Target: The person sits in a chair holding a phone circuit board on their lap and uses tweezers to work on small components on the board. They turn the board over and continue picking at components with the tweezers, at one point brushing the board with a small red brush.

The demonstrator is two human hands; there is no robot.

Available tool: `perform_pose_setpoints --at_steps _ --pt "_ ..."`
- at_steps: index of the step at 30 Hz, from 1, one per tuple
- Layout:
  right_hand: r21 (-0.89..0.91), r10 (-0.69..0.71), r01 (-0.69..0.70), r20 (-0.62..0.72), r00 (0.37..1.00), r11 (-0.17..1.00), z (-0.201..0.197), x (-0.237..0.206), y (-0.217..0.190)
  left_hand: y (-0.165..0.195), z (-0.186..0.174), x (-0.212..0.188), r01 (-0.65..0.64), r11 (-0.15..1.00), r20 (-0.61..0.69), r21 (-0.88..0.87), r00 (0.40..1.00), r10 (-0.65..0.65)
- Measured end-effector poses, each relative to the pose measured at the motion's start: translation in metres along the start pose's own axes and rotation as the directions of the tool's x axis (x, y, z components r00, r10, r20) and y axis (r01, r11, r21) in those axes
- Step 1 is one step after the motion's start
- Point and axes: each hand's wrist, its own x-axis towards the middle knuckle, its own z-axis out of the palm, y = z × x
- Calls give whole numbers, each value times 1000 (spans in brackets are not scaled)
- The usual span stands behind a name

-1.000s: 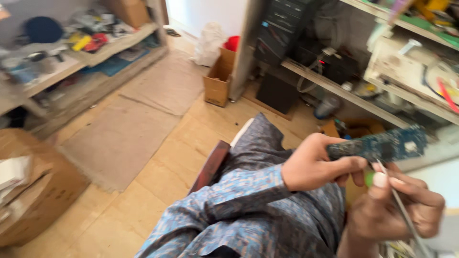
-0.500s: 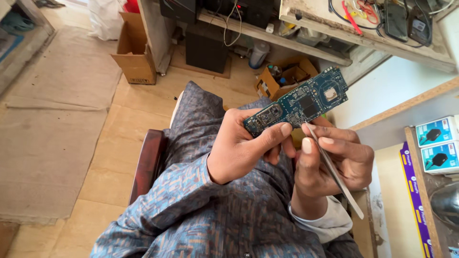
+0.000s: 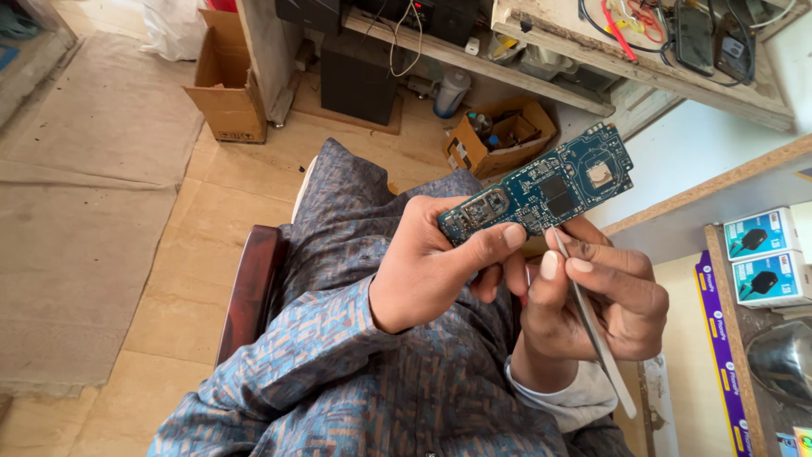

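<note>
At the far left a mat (image 3: pixel 93 254) is spread on the floor, and an open cardboard box (image 3: pixel 222 89) is stood beside a shelf post. Further right, the wooden arm of a chair (image 3: pixel 249 288) is seen beside the patterned sleeve.

The left hand (image 3: pixel 431 267) is raised over the lap, its fingers (image 3: pixel 499 239) clamped on the lower end of a blue circuit board (image 3: pixel 541 193), which is held tilted, its far end up and to the right, in the air above the knees. The right hand (image 3: pixel 592 296) is placed just beside and below it, its fingers closed on a pair of metal tweezers (image 3: pixel 592 326), whose tip is set against the board's lower edge near the middle.

The step in hand is judged to be the probing or picking of a part on the board. A steady grip and a fine, light touch of the tip would be called for next.

At the right, small boxes (image 3: pixel 761 254) are laid on the table (image 3: pixel 677 338).
</note>
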Motion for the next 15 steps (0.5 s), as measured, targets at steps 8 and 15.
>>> perform_pose_setpoints --at_steps 8,15 --pt "-3 -21 21 24 999 1000 -2 2 -4 -7 1 1 18 992 28 -121 1000 -14" --pt "-30 -27 28 24 999 999 -5 3 -3 -9 3 1 11 988 19 -151 1000 -8"
